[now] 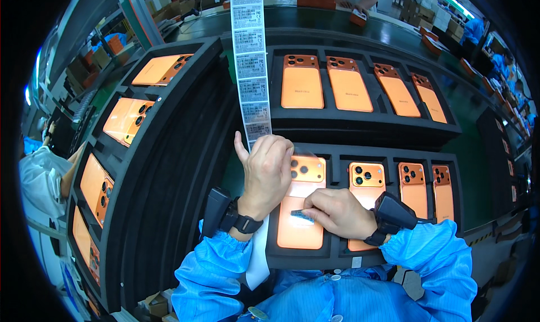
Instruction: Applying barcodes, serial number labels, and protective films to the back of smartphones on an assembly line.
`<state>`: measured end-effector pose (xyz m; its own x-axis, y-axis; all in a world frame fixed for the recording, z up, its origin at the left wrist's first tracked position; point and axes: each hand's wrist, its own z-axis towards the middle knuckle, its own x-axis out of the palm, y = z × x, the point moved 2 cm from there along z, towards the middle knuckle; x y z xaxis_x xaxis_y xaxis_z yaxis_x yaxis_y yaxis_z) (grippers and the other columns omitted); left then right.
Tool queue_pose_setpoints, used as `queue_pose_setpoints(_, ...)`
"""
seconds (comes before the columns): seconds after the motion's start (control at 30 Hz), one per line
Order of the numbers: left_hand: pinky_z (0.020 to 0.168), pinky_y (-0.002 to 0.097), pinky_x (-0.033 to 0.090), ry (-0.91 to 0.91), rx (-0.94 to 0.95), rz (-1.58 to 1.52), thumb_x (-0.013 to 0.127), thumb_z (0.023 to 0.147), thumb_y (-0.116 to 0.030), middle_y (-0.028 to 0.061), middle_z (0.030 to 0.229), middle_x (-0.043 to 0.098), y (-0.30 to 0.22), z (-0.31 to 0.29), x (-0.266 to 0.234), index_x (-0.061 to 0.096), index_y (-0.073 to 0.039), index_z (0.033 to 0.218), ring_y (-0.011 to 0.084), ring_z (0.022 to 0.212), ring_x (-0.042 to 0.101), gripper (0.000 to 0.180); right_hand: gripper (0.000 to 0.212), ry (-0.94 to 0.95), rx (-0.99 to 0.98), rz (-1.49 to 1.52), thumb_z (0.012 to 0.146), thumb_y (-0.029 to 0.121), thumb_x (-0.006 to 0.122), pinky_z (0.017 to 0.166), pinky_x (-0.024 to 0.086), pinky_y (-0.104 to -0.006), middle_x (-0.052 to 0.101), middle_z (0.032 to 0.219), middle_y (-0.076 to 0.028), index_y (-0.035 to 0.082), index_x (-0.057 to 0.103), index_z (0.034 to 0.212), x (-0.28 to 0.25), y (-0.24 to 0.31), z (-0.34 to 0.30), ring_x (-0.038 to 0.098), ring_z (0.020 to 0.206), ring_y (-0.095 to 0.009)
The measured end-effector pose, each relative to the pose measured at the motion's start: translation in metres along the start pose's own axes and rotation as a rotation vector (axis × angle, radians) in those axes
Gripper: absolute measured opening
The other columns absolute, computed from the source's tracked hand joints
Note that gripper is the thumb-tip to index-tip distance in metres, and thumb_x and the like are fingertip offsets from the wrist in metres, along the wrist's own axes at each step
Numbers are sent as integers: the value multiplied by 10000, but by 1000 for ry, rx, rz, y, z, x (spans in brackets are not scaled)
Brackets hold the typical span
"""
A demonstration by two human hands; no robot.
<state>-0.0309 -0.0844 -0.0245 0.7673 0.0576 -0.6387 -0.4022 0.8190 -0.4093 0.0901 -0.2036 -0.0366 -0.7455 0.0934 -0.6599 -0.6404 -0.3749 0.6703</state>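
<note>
Your left hand (267, 170) rests over the top of the nearest phone (301, 206), fingers curled shut on the lower end of the label strip (250, 57), thumb raised. The strip runs from that grip toward 12 o'clock and leaves the picture at its top edge.

Your right hand (340, 212) lies on the middle of the same phone, at 3 o'clock of the left hand. Its fingertips (311, 214) press a small label (301, 215) flat against the orange back; the hand is closed down on the label, not lifting it.

The phone sits in the leftmost slot of the near tray (337, 254), a black foam tray on the surface directly before you. Three more orange phones (413, 189) fill the slots toward 3 o'clock.

A second tray (360, 122) with four phones lies at 12 o'clock. A long tray (163, 170) with phones stands at 9 o'clock.

Both wrists carry black wrist units (388, 212). Another person's hand (363, 4) works at 1 o'clock, well apart.
</note>
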Motion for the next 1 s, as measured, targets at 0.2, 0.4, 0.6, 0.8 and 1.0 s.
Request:
queue_pose_setpoints(0.2,1066,640,100,22,-2,-18,594,805,-8,40,865,592,0,0,0,598,-58,823,223,906,588,53,314,164,-239,-468,763,338,707,671,459,-338,553,790,-55,75,561,852,-10,10,5,573,789,-224)
queue_pose_setpoints(0.4,1064,591,121,-9,-23,-62,577,841,-33,50,859,600,0,1,1,591,-70,833,235,907,590,41,650,-55,-218,-594,628,550,746,889,329,-469,470,1112,-136,71,547,1020,-13,-5,30,415,1106,-305)
queue_pose_setpoints(0.6,1050,421,303,-118,-120,-449,618,870,-193,175,1319,450,11,-4,-15,600,-53,1057,323,1245,435,234,910,-193,-229,-497,673,445,772,921,338,-520,367,1372,-190,95,329,1387,-11,-15,34,413,1202,-348)
queue_pose_setpoints(0.8,941,344,423,-174,-757,-829,570,910,-268,180,1259,494,55,-57,-15,460,2,1284,242,1154,501,474,470,265,-266,-255,748,197,685,918,404,-419,597,1122,-132,63,557,1180,-4,11,15,544,1104,-284)
queue_pose_setpoints(1.0,619,205,472,218,-903,-1250,614,868,-144,55,850,647,49,-70,-40,608,-14,1028,86,694,597,207,196,390,-144,247,828,153,640,829,470,-385,638,997,-112,34,657,983,-12,32,0,605,968,-286)
